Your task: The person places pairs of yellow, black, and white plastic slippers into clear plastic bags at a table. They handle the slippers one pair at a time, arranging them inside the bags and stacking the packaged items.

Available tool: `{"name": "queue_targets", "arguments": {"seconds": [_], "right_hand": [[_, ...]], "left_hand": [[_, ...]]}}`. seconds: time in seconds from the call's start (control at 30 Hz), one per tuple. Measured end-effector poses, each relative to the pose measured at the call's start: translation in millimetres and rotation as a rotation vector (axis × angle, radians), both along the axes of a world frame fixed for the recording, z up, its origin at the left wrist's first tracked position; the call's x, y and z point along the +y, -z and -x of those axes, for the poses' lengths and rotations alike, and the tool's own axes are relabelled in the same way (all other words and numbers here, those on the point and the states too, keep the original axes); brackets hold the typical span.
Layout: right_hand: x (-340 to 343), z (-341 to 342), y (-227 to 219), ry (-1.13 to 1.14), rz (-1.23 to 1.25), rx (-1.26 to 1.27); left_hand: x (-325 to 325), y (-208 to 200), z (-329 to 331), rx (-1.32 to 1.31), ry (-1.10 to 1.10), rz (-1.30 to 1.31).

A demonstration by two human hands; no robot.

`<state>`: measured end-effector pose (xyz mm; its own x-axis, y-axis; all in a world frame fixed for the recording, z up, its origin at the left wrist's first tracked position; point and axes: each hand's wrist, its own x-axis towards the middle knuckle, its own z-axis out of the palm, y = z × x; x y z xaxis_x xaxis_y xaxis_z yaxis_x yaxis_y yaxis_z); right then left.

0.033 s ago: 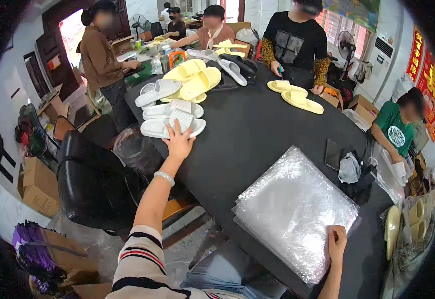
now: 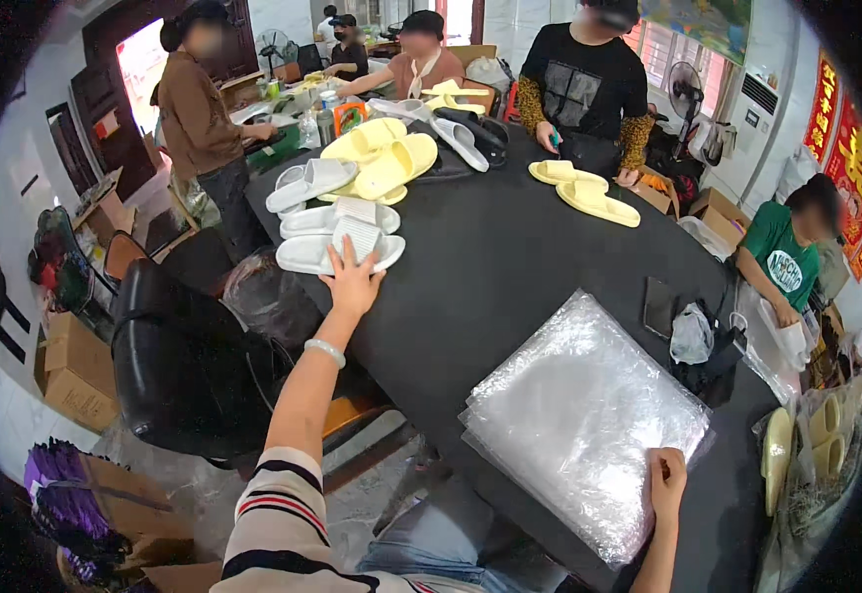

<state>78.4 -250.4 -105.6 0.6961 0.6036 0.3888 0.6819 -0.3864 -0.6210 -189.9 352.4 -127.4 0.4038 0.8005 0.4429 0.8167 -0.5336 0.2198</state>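
Note:
My left hand [image 2: 354, 282] reaches out to the near grey slipper [image 2: 304, 255], its spread fingers lying over the ribbed strap. More grey slippers [image 2: 314, 181] and several pale yellow slippers [image 2: 396, 166] are heaped just beyond it. Closer to me lies a stack of clear plastic bags [image 2: 579, 415], flat and turned cornerwise on the black table [image 2: 451, 296]. My right hand [image 2: 666, 484] rests at the stack's right edge with curled fingers. Whether a bag edge is pinched in them is hidden.
Across the table a person in black stands behind two yellow slippers [image 2: 599, 201]. A dark flat object [image 2: 660, 304] and a small plastic bundle [image 2: 692, 334] lie to the right. Bagged yellow slippers [image 2: 826, 435] are at far right. A black chair [image 2: 189, 366] stands on the left.

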Motion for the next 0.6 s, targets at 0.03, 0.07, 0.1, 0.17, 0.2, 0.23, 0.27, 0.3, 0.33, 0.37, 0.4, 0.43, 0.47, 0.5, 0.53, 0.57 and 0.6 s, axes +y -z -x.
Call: {"name": "queue_targets", "arguments": {"seconds": [0.03,0.07,0.1,0.17,0.2,0.23,0.27,0.3,0.33,0.37,0.4,0.43,0.47,0.5,0.53,0.57,0.6], "right_hand": [[0.0,0.3,1.7,-0.007,-0.001,-0.013],[0.2,-0.2,1.9,0.002,-0.008,0.004],[1.4,0.0,1.6,0.006,-0.012,0.022],[4.6,0.9,2.0,0.000,-0.026,0.033],[4.2,1.2,1.9,-0.009,-0.031,0.023],[4.2,1.5,2.0,-0.018,-0.037,0.014],[4.0,-0.3,3.7,-0.011,-0.019,0.022],[-0.6,-2.3,6.3,0.007,0.009,0.032],[-1.5,-3.6,7.8,0.019,0.033,0.042],[-1.8,-3.9,8.9,0.015,0.031,0.029],[-1.0,-3.3,8.1,0.010,0.030,0.014],[0.1,-2.4,7.3,0.006,0.028,0.000],[1.5,-0.9,6.5,0.000,0.028,-0.012],[2.6,0.7,3.9,-0.002,0.029,-0.027],[1.5,2.4,3.8,-0.005,0.028,-0.038],[-2.8,-4.4,10.5,-0.022,0.007,-0.061],[0.3,-3.3,11.7,-0.017,0.021,-0.041]], "left_hand": [[5.0,-0.9,-1.0,0.017,-0.035,0.041],[10.6,-2.3,-2.6,0.014,-0.040,0.042],[16.3,-1.8,-1.5,0.014,-0.050,0.045],[29.4,-2.2,0.6,0.018,-0.066,0.067],[35.5,-2.4,3.2,0.026,-0.069,0.076],[42.5,-3.5,8.1,0.034,-0.072,0.085],[49.7,-4.9,12.2,0.041,-0.075,0.093],[51.3,-6.7,10.8,0.061,-0.080,0.121],[53.9,-7.8,11.8,0.060,-0.081,0.123],[56.2,-8.8,12.5,0.058,-0.082,0.126],[59.7,-8.8,12.8,0.056,-0.083,0.128],[63.5,-9.1,12.8,0.062,-0.094,0.131],[67.3,-9.2,14.2,0.064,-0.100,0.138],[70.9,-8.9,13.1,0.063,-0.101,0.148],[75.7,-8.0,14.4,0.065,-0.104,0.155],[81.2,-7.9,15.7,0.041,-0.083,0.151],[88.7,-7.0,20.4,0.054,-0.099,0.143]]}}
